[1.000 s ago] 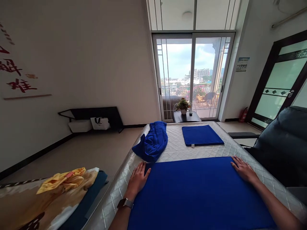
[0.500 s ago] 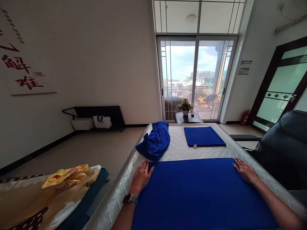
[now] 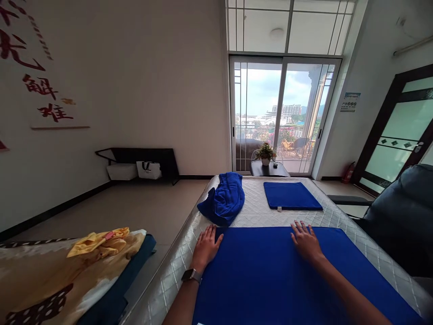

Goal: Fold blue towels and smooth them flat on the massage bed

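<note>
A large blue cloth (image 3: 257, 271) lies flat over the near part of a silvery quilted mattress (image 3: 252, 198). My left hand (image 3: 206, 247), with a watch on its wrist, rests palm down at the cloth's far left corner, fingers stretched out. On the cloth's far edge, right of the middle, lies my right hand (image 3: 305, 242), its fingers spread and holding nothing. Beyond my left hand sits a crumpled blue cloth (image 3: 227, 198). A folded blue cloth (image 3: 292, 196) with a white tag lies flat farther back on the right.
Patterned bedding (image 3: 43, 280) with a yellow cloth (image 3: 99, 242) on top is at the lower left. A dark armchair (image 3: 406, 203) stands close on the right. Past the mattress are a small table (image 3: 269, 169) with a potted plant (image 3: 265, 154) and a sliding glass door.
My right hand has moved left along the far edge of the large cloth, away from its far right corner. My left hand stays at the left corner. The view has shifted slightly.
</note>
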Demonstrator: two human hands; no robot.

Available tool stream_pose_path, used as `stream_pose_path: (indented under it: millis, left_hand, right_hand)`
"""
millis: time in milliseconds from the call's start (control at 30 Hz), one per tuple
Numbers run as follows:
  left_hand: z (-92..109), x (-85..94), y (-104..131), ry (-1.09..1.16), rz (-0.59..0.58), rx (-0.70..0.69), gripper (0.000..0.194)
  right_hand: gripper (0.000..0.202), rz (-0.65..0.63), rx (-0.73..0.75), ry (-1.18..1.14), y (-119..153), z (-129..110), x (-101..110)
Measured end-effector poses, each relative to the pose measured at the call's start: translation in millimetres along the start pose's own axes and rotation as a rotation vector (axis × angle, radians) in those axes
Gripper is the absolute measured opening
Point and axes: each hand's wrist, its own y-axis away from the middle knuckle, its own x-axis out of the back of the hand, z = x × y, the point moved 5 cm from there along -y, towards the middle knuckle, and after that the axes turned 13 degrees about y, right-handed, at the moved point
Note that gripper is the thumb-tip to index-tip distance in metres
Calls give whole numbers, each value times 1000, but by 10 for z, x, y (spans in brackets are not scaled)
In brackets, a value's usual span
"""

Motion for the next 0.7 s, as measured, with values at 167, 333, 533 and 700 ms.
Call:
stream_pose_path:
  millis: [167,333,533,700]
  left_hand:
    - [2,8,-4,-18,-13,1,67]
    - [0,3,-9,-17,-26,5,70]
    - [-7,-4,-9,-28,-26,0,70]
    - [-9,-7,-8,-26,-29,1,70]
  right_hand:
    - [67,-26,274,-243,117,-1198,408]
    - [72,-83,435,-410,246,-1897,664]
    - [77,-115,483,-467,294,-2257,667]
    - [78,-147,438,-441,265,-2161,562]
